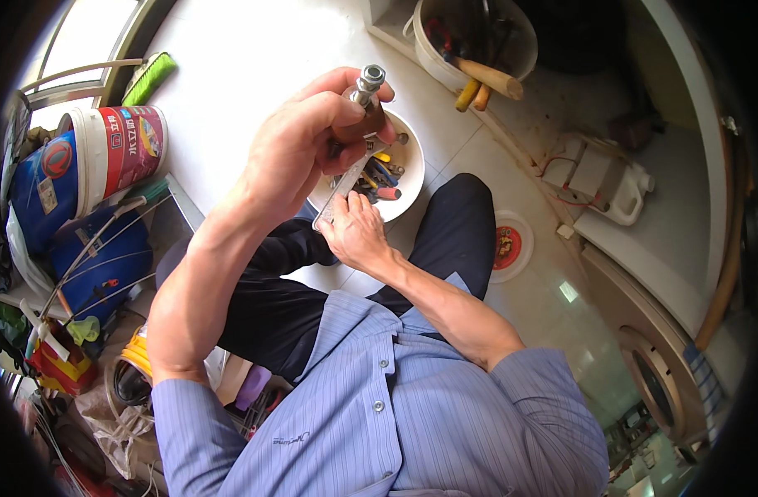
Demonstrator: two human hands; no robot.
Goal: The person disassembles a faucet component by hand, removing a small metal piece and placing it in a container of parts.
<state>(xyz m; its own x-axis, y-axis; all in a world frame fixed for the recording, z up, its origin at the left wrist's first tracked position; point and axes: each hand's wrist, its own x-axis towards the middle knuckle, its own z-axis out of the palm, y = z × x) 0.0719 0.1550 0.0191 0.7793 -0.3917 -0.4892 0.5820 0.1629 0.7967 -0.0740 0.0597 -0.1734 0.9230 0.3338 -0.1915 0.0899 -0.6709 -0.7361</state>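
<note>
In the head view, the person's left hand is curled tight around a brown piece. A shiny bolt with nuts on it sticks up out of the top of that piece, past the thumb. The right hand is lower down, with its fingers closed on the handle of a silver wrench. The wrench slants up from the right hand to the bottom of the brown piece. I cannot tell if its top end touches the piece, because the left hand hides part of it.

Behind both hands, a white tub sits on the floor with tools in it, and one has a red handle. Farther up on the right, a white bucket holds tools with wooden handles. A green brush is at the upper left, near a red and white pail.
</note>
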